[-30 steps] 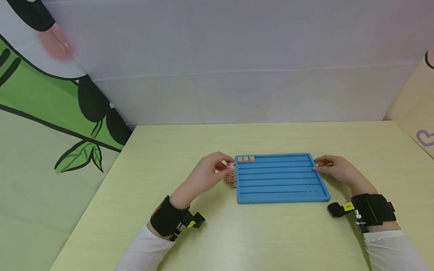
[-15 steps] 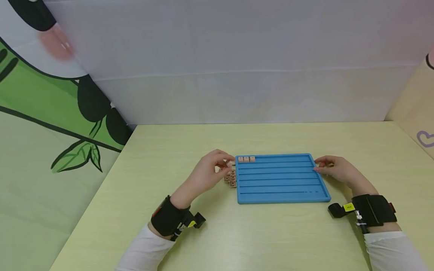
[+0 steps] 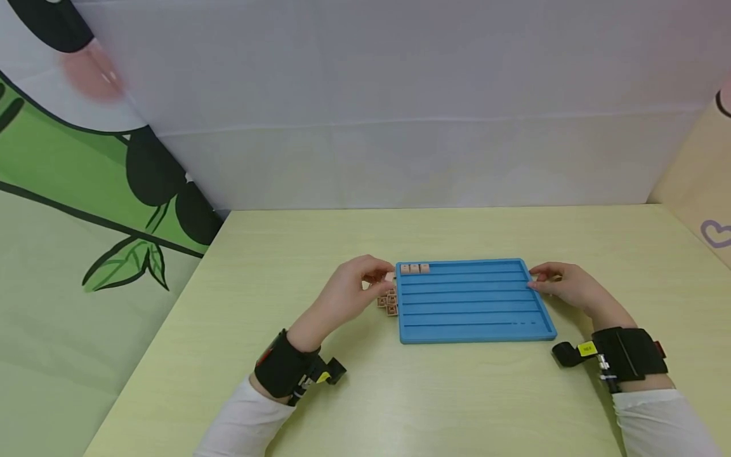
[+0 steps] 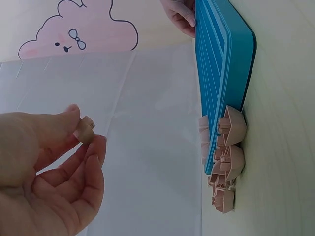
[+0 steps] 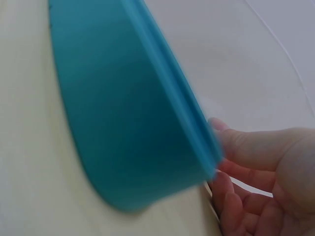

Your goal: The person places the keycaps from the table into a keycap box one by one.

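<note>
A small beige keycap [image 4: 85,132] is pinched between the thumb and fingertips of my left hand [image 4: 64,162]. In the head view, that left hand [image 3: 356,285] hovers at the far left corner of a ribbed blue tray [image 3: 468,301] and mostly covers the piece. Three pale keycaps [image 3: 414,268] sit side by side in the tray's top row, at its left end. Several more keycaps [image 4: 231,162] lie against the tray's left side, hollow undersides showing. On the opposite side, my right hand [image 3: 562,285] grips the tray's right edge, its thumb at the rim [image 5: 214,152].
The pale wooden table [image 3: 445,400] carries the tray near its middle. Behind it hangs a light cloth backdrop [image 3: 428,158], and a printed green panel [image 3: 85,184] stands on the left. Black camera straps [image 3: 628,352] wrap both wrists.
The fingers of my left hand have shifted slightly around the keycap, close to the same spot. My right hand and the tray stay in place.
</note>
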